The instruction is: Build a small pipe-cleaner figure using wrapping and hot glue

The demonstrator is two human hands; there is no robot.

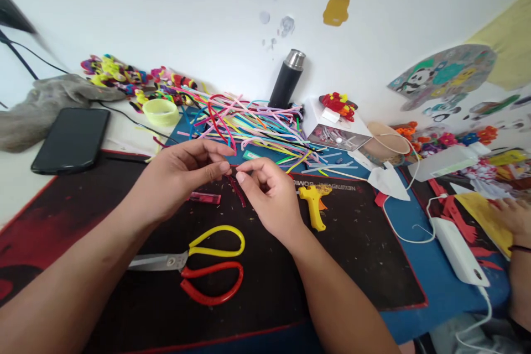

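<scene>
My left hand (178, 174) and my right hand (271, 193) meet above the black mat (344, 271). Between their pinched fingertips is a dark red pipe cleaner (238, 191), one end hanging down. Scissors with one yellow and one red handle (218, 240) lie below my hands, blades pointing left. To the right of my right hand rests a yellow glue gun (316, 206). A small pink-red packet (205, 197) lies on the mat beside my left hand.
Behind the mat are a pile of colourful pipe cleaners (257, 130), a black thermos (286, 80) and a white box (338, 130). A black phone (71, 140) lies at left, a white power bank (459, 251) at right. Another person's hand (514, 215) rests at the right edge.
</scene>
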